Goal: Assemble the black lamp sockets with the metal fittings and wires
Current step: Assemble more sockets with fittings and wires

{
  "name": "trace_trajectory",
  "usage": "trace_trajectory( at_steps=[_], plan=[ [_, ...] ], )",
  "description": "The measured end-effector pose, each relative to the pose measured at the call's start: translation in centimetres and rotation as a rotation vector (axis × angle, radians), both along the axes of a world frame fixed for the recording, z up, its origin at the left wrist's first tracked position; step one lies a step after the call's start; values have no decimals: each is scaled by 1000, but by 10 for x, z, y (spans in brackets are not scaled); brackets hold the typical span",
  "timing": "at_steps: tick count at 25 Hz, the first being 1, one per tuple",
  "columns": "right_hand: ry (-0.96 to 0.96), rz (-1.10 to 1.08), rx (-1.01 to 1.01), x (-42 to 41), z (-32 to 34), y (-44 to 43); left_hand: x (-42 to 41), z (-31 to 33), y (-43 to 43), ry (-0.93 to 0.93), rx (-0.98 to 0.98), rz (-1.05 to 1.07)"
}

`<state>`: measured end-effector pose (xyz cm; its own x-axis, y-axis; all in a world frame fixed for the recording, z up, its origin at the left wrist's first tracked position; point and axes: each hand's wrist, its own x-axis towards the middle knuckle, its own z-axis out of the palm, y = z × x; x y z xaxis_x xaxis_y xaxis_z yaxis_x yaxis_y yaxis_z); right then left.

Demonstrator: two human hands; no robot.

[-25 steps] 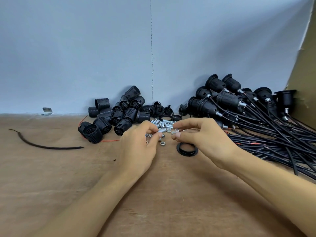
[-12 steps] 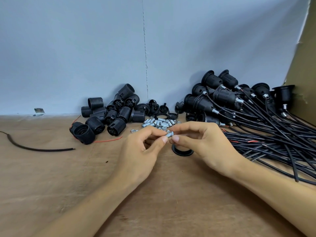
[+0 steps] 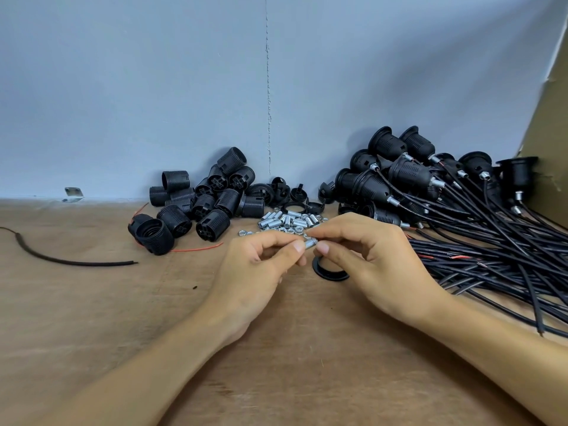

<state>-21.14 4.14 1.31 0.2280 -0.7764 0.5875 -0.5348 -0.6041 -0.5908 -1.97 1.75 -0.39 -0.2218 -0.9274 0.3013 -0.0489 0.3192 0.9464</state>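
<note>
1. My left hand (image 3: 255,272) and right hand (image 3: 378,265) pinch one metal fitting (image 3: 310,242) between thumbs and forefingers.
2. My right fingers partly hide a black ring (image 3: 325,272) on the table (image 3: 92,318).
3. Behind lie the spare fittings (image 3: 289,221), with loose sockets (image 3: 209,204) to the left and wired sockets (image 3: 399,179) to the right.

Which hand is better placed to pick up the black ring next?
Right, probably: the right hand is directly over the black ring, partly hiding it; the left hand is beside it. Both pinch the metal fitting, so the right must release first.
</note>
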Motion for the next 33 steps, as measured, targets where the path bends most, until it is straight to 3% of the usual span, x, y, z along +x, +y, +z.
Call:
trace_trajectory(
  at_steps=[6, 12, 21, 29, 33],
  plan=[
    [-204, 2, 216, 3, -4, 2, -2, 1, 3, 129, 95, -31],
    [-318, 62, 275, 7, -3, 1, -5, 2, 1, 212, 179, -39],
    [-198, 44, 258, 3, 0, 3, -3, 4, 1, 218, 233, -62],
    [-387, 98, 401, 10, -1, 0, -3, 4, 1, 171, 128, -10],
    [-404, 114, 378, 10, 1, 3, -5, 4, 2, 236, 222, -51]
  ],
)
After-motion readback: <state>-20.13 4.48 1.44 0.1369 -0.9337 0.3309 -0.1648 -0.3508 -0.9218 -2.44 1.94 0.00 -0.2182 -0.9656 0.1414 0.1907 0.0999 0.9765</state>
